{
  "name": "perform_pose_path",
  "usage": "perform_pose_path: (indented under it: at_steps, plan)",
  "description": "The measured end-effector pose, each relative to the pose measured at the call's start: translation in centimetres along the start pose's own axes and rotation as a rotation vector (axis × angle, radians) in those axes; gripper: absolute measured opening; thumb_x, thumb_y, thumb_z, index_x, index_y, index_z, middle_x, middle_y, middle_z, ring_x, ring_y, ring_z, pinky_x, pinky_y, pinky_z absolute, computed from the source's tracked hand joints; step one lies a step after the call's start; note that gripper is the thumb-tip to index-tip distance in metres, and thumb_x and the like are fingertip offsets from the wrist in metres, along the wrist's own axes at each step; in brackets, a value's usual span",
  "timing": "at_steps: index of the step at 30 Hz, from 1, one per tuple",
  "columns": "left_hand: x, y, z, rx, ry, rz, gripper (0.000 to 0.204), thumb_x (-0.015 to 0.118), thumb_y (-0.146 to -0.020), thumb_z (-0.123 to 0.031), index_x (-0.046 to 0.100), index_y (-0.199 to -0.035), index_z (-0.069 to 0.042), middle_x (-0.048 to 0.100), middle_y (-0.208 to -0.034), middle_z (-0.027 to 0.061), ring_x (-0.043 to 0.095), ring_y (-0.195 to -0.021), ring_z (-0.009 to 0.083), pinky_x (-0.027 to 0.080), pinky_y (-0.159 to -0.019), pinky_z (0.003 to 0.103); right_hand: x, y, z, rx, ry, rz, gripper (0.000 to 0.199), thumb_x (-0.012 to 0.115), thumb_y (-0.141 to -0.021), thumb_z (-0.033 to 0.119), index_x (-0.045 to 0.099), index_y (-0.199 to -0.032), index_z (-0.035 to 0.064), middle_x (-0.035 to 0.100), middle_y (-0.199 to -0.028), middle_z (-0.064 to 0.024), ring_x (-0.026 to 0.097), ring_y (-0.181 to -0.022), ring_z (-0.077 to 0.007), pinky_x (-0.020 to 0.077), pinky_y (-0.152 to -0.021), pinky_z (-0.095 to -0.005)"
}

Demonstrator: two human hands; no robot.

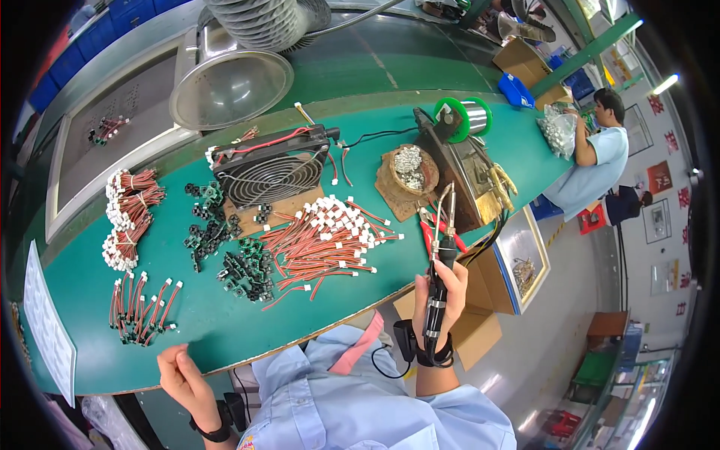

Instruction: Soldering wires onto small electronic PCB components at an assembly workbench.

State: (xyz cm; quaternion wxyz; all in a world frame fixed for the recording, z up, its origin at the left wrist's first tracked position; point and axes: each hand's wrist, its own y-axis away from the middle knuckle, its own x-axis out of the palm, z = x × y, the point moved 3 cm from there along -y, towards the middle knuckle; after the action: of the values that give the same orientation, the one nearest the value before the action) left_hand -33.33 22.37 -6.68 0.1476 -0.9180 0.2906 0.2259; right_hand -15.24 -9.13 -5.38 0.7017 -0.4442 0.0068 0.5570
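While the right hand (441, 289) is gripping the black-handled soldering iron (439, 259) upright, tip pointing away, the loosely curled, empty left-hand fingers (177, 361) are sitting nearest the red-wired connector bundles (142, 301) on the green table (225, 322).

An electronics assembly workshop: a green workbench (210, 322) ahead of both hands carries heaped wire harnesses (322, 244), a fan (271, 169), a solder spool (463, 116).
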Motion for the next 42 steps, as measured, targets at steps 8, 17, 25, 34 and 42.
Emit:
perform_pose_path:
  at_steps: [8,17,25,34,42]
  plan:
    - [2.0,0.0,-3.8,0.292,-0.1,0.261,0.002,0.052,-0.082,0.002,0.051,-0.084,0.003,0.044,-0.066,0.0052,0.045,-0.059,0.0143,0.037,-0.06,0.024,-2.3,-0.1,-1.2,-0.03,-0.062,-0.162,0.041,0.059,-0.075,-0.011,0.047,-0.112,0.0049,0.048,-0.105,-0.0126,0.054,-0.08,-0.0167,0.0455,-0.071,-0.0264]
    - [4.4,1.3,-8.1,0.24,-0.082,0.151,0.005,0.058,-0.077,0.005,0.059,-0.081,0.003,0.056,-0.066,0.0103,0.053,-0.054,0.0167,0.041,-0.05,0.025,-2.6,1.3,-2.9,0.044,-0.265,-0.136,0.036,0.056,-0.081,-0.004,0.046,-0.114,0.0075,0.049,-0.106,-0.0116,0.051,-0.08,-0.0158,0.0449,-0.07,-0.0255]
    - [-0.1,-0.7,-4.2,0.15,-0.249,-0.182,0.006,0.055,-0.083,-0.001,0.059,-0.087,0.001,0.056,-0.069,0.0092,0.051,-0.057,0.0149,0.042,-0.055,0.026,0.4,2.9,-0.7,0.017,-0.343,0.042,0.033,0.053,-0.083,-0.003,0.046,-0.114,0.0064,0.052,-0.106,-0.0141,0.052,-0.078,-0.0149,0.0457,-0.065,-0.0252]
    - [-2.8,-3.2,-4.0,0.279,-0.506,-0.185,0.017,0.062,-0.076,0.0,0.059,-0.092,-0.001,0.054,-0.094,0.0119,0.054,-0.076,0.0207,0.044,-0.067,0.032,1.9,2.9,0.5,0.046,-0.551,0.207,0.029,0.049,-0.084,-0.005,0.045,-0.111,0.0045,0.06,-0.087,-0.0189,0.055,-0.064,-0.0161,0.0473,-0.059,-0.026]
    - [-2.6,-6.2,-0.3,0.443,-0.795,0.131,0.023,0.069,-0.068,-0.005,0.059,-0.09,-0.005,0.052,-0.103,0.0105,0.051,-0.093,0.027,0.039,-0.084,0.038,1.6,3.3,0.7,0.038,-0.472,0.2,0.028,0.05,-0.084,-0.004,0.045,-0.11,0.0043,0.059,-0.083,-0.0174,0.055,-0.065,-0.0171,0.0475,-0.06,-0.0277]
